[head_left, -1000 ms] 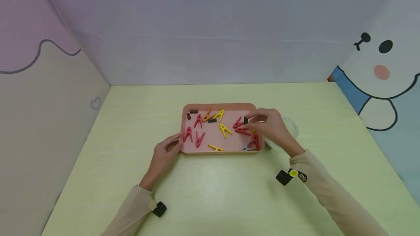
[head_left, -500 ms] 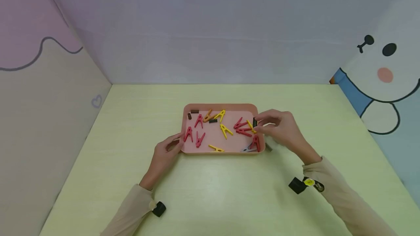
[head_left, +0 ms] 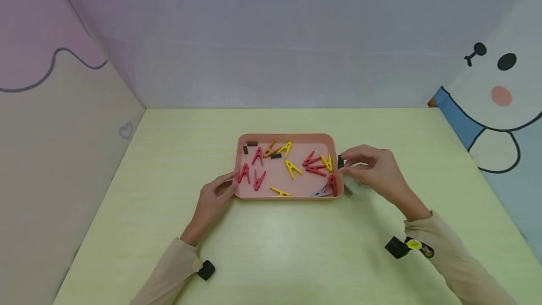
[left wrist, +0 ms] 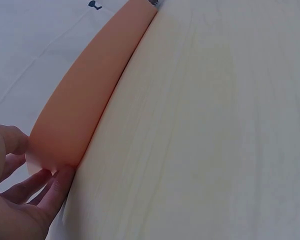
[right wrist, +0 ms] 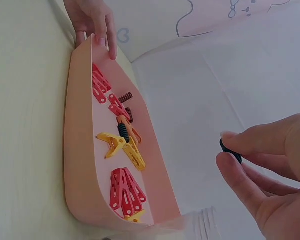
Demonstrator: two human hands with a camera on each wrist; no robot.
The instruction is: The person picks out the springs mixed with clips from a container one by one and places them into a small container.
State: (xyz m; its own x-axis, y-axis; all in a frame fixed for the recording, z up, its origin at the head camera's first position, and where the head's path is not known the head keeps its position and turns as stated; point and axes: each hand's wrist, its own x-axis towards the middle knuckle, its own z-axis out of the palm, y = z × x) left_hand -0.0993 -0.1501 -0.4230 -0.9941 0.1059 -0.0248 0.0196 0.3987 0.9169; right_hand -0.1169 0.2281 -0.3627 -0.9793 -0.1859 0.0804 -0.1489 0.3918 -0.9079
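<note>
Between thumb and fingertips, my right hand (head_left: pixel 372 171) pinches a small dark coil spring (right wrist: pixel 231 151), just off the right rim of a pink tray (head_left: pixel 288 198). My left hand (head_left: pixel 215 195) grips the tray's left wall near its front corner. Inside the tray lie several red clips (right wrist: pixel 124 192), several yellow clips (head_left: pixel 293 168), an orange clip (head_left: pixel 269 150) and a grey clip (head_left: pixel 320 192). Several dark springs are among them, one a black spring (right wrist: pixel 123 132) beside the orange clip.
A grey-green spring (head_left: pixel 348 190) lies on the table (head_left: pixel 271 248) outside the tray's right front corner. Some clear ribbed plastic thing (right wrist: pixel 205 225) stands right of the tray, mostly hidden by my right hand in the head view. Walls close off the back and left.
My right hand has moved right with the spring, from above the tray's right part to just beyond its rim, uncovering a yellow clip. The left hand stays on the tray.
</note>
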